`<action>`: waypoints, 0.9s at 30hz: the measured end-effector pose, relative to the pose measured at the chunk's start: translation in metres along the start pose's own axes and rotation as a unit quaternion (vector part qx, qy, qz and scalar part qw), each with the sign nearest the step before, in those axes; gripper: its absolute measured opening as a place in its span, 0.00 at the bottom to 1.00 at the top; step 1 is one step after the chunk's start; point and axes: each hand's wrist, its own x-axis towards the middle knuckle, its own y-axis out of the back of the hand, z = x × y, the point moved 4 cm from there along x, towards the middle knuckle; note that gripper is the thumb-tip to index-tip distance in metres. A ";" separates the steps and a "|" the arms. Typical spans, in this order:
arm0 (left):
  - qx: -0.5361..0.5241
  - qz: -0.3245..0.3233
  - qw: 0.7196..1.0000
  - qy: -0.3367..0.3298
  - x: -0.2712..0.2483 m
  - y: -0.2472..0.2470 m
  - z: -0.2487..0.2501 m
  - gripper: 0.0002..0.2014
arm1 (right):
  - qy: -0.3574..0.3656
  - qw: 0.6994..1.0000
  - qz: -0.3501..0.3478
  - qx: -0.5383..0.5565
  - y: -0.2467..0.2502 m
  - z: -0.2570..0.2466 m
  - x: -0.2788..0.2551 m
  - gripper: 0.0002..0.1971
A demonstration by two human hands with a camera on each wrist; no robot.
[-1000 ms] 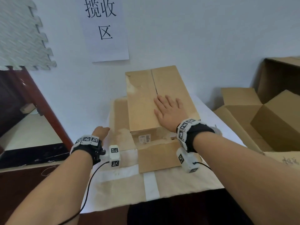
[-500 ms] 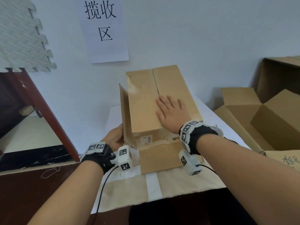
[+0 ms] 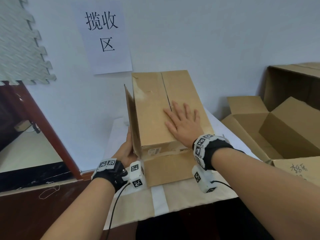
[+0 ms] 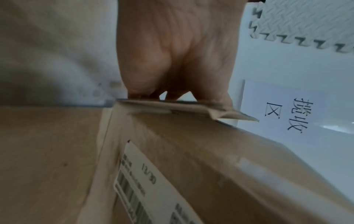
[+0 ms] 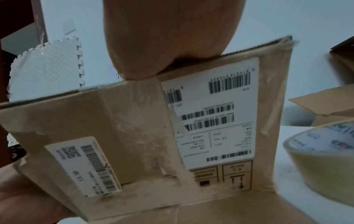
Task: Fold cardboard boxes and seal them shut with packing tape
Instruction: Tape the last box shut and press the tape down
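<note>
A brown cardboard box [image 3: 152, 110] lies on the table, its top seam running away from me. My right hand [image 3: 181, 122] rests flat on the top, fingers spread, just right of the seam. My left hand [image 3: 125, 151] presses against the outer face of the long left flap [image 3: 132, 122], which stands almost upright beside the box. The near flap [image 3: 166, 168] lies folded down on the table. In the right wrist view the box end [image 5: 134, 128] shows shipping labels and old tape, and a roll of packing tape [image 5: 321, 159] sits at the right. My left fingertips are hidden behind the flap edge [image 4: 172, 106].
Several open cardboard boxes [image 3: 285, 129] are stacked to the right of the table. A paper sign [image 3: 103, 35] and a foam mat [image 3: 17, 40] hang on the wall behind. A dark wooden frame [image 3: 43, 122] stands at the left. A beige cloth [image 3: 173, 201] covers the table.
My left hand has moved in to the box's left side and raised the left flap from flat on the table to nearly upright. The right hand has stayed flat on top.
</note>
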 end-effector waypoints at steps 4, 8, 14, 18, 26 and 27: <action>0.011 -0.012 1.000 -0.014 -0.008 -0.018 0.013 0.40 | -0.067 0.992 -0.031 0.099 0.020 0.023 0.001 0.25; -0.035 0.019 0.998 -0.045 -0.013 -0.031 0.031 0.39 | -0.096 0.980 -0.039 0.170 0.032 0.041 0.002 0.28; 0.092 0.176 0.955 -0.219 -0.041 -0.066 0.083 0.32 | -0.054 0.963 -0.002 0.263 0.083 0.028 -0.011 0.25; 0.199 0.213 0.894 -0.340 -0.062 -0.075 0.106 0.31 | -0.098 0.922 -0.018 0.373 0.110 0.012 -0.016 0.30; 0.406 0.167 0.778 -0.449 -0.094 -0.101 0.105 0.24 | -0.113 0.837 0.085 0.528 0.133 0.014 -0.006 0.48; 0.408 0.150 0.785 -0.442 -0.094 -0.103 0.103 0.24 | -0.104 0.852 0.092 0.505 0.135 0.013 -0.011 0.43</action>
